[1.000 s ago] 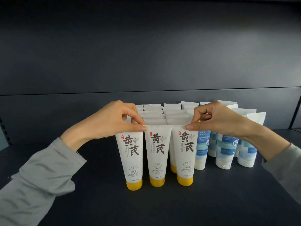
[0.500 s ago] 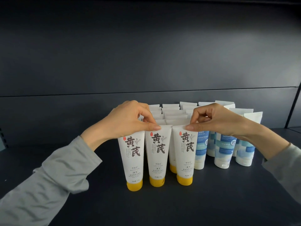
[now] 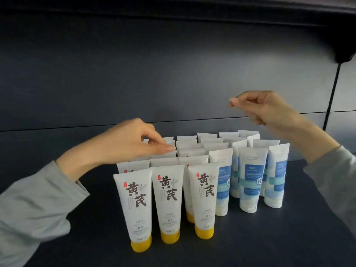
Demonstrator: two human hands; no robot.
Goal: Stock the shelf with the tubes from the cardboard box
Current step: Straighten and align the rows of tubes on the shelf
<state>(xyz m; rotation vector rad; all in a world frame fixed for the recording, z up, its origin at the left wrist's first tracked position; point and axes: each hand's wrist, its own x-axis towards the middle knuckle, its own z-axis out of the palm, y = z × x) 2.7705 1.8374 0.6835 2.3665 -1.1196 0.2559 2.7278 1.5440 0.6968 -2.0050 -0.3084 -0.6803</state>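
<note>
White tubes (image 3: 167, 191) crowd the shelf (image 3: 81, 239); left grip (image 3: 131, 143) pinches one's top, right grip (image 3: 264, 106) curled, empty.

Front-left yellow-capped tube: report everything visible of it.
The tube is white, plastic-looking, tapering from a flat crimped top to a yellow cap it stands on, about upright. Large dark characters and a small red seal mark its front. It is leftmost in the front row on the dark shelf. The left hand is above and behind, not touching it.

Beside the left hand (image 3: 127, 145), rear tubes (image 3: 186, 138) show only tops; whether its fingertips (image 3: 168, 148) pinch 1 is unclear.
</note>
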